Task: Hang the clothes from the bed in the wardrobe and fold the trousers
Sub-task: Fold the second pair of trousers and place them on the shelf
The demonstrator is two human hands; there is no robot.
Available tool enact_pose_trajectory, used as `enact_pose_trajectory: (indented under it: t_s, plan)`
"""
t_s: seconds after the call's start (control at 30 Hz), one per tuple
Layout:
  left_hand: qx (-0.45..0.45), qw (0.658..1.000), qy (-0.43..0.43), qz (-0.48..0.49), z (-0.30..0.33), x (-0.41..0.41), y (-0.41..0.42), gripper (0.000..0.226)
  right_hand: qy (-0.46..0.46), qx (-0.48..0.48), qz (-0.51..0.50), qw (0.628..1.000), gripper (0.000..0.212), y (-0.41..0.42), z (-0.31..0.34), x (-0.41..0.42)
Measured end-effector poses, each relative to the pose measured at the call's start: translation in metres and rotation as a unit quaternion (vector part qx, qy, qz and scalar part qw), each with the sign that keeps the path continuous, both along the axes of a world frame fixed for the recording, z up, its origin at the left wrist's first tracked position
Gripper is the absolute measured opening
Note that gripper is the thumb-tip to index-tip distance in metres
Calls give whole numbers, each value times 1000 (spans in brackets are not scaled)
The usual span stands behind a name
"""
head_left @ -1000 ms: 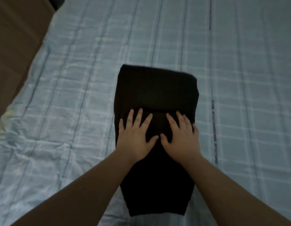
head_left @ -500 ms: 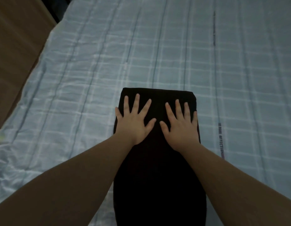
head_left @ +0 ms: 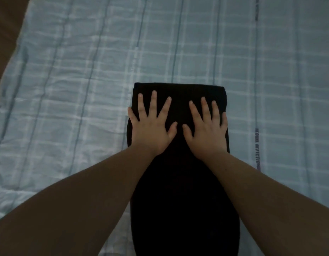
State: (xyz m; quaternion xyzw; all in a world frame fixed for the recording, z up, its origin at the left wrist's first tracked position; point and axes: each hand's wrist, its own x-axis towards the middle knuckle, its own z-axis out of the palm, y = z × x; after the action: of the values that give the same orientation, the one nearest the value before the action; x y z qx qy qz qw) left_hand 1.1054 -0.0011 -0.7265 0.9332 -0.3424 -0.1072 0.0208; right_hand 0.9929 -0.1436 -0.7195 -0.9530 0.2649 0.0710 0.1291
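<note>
1. I see the black trousers (head_left: 180, 182) lying flat on the bed (head_left: 67, 89), on a light blue checked sheet
2. The trousers are a long dark strip. The long way runs from my body straight out to the far side of the bed
3. The far end is a neat straight edge. It sits just past my fingertips. The near end goes out of view at the bottom
4. My left hand (head_left: 150, 126) lies flat on the left part of the far end. Its fingers are straight and spread wide, and it grips nothing
5. My right hand (head_left: 206, 130) lies flat on the right part, just beside the left one. Its fingers are straight too, and it only presses down
6. Both hands are about the same way from the far edge, so neither is nearer
7. I think the next fold goes across the long way, so both hands should work the cloth together
</note>
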Motion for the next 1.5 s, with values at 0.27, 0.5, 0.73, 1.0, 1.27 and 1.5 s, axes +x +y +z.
enact_pose_trajectory:
  t_s: [0.27,0.5,0.73,1.0,1.27,1.5]
  plan:
    - [-85,995,47,-17,43,13,14,65,-99,76,-34,992,58,-14,45,-5]
    - [-273,902,233,241,54,61,-2,78,-177,268,-289,902,78,-46,48,26]
    - [-319,808,375,324,64,66,18,58,-161,433,-362,810,61,-59,45,18]
    - [-401,712,531,224,125,64,45,52,-259,571,-325,708,44,-56,110,-7]
    - [-457,678,539,205,179,8,93,63,-333,534,-232,742,59,-9,156,-82]
    - [-406,729,519,185,217,-48,143,69,-313,460,-101,825,76,37,188,-171]
